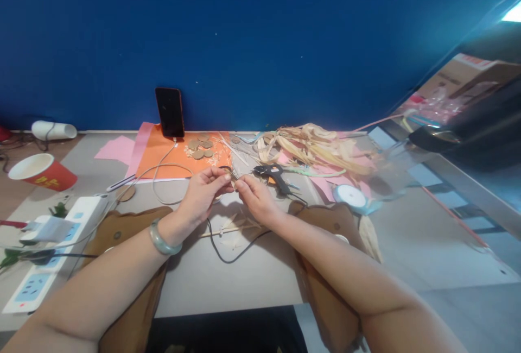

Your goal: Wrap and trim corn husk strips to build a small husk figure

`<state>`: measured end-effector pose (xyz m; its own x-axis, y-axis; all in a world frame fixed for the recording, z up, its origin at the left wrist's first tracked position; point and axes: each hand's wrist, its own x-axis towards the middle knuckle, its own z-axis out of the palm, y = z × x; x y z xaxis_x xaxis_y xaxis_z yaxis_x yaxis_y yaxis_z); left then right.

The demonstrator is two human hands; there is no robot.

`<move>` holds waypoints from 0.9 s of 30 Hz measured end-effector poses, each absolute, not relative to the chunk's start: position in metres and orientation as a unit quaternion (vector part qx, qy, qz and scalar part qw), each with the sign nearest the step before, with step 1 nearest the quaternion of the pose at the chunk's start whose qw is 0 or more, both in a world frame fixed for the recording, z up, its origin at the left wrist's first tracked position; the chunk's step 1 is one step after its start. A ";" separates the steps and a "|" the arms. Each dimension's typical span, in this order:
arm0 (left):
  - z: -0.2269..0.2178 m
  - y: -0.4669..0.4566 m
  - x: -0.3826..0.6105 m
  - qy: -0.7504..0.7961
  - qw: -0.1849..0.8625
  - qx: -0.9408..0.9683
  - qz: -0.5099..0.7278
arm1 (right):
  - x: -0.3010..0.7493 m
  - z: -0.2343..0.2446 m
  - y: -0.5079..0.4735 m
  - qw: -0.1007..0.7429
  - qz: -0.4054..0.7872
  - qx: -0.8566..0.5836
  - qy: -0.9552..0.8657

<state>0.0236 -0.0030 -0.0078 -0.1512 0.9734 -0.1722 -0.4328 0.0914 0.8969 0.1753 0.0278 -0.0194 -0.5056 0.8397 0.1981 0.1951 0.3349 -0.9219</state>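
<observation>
My left hand (203, 193) and my right hand (254, 195) meet over the middle of the table, fingertips pinched together on a small pale strip of dried husk (233, 178). A jade-green bangle (163, 239) sits on my left wrist. Just beyond my right hand lies a black glue gun (274, 174), its black cord (228, 250) looping under my wrists. A thin wooden stick (228, 229) lies on the table below my hands.
A pile of dried husks (313, 149) lies at the back right, with a roll of pale blue ribbon (350, 196) nearer. Orange paper (163, 157) holds several round wooden discs (200, 146); a phone (170, 111) leans on the blue wall. Power strips (52, 244) and a red cup (40, 171) sit left.
</observation>
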 end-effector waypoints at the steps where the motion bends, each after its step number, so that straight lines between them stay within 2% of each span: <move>1: -0.007 -0.003 0.024 0.457 0.581 0.295 0.605 | 0.175 -0.019 0.028 0.353 0.459 -0.352 -0.735; 10: -0.004 -0.005 0.022 0.472 0.588 0.340 0.563 | 0.177 -0.021 0.032 0.398 0.521 -0.364 -0.662; 16: -0.007 -0.004 0.023 0.494 0.569 0.417 0.508 | 0.179 -0.013 0.033 0.370 0.488 -0.387 -0.689; 22: -0.005 -0.004 0.019 0.516 0.517 0.414 0.543 | 0.178 -0.011 0.034 0.383 0.481 -0.389 -0.686; 27: -0.008 -0.004 0.017 0.475 0.543 0.383 0.576 | 0.178 -0.015 0.036 0.392 0.505 -0.377 -0.670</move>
